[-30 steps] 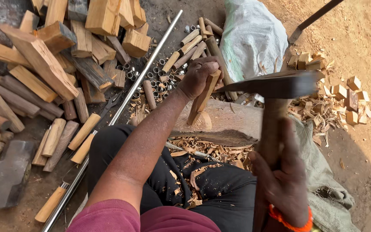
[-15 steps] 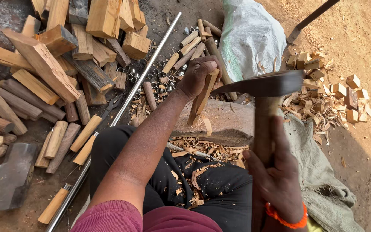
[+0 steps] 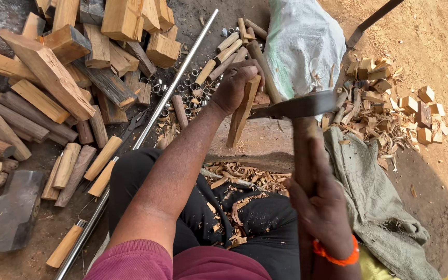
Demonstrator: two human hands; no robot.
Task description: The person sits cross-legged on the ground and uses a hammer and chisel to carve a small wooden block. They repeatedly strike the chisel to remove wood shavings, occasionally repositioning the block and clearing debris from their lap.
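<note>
While my left hand point(image 3: 237, 85) grips the stick point(image 3: 242, 111) upright on the block point(image 3: 260, 145), right hand point(image 3: 320, 207) clamps the adze point(image 3: 299, 106) handle, blade at stick.

tapered wooden stick point(image 3: 240, 113) upright on block, adze point(image 3: 301, 108) blade beside

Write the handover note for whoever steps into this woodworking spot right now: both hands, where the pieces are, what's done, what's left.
Left hand: grips the top of a wooden stick, standing it tilted on the chopping block.
Right hand: holds the adze by its handle, blade at the stick's side.
Done: wood shavings on the lap and ground show shaping is under way; rounded handles lie at the left by the metal rod.
Left: the stick is still angular; rough billets are piled at the upper left.
</note>
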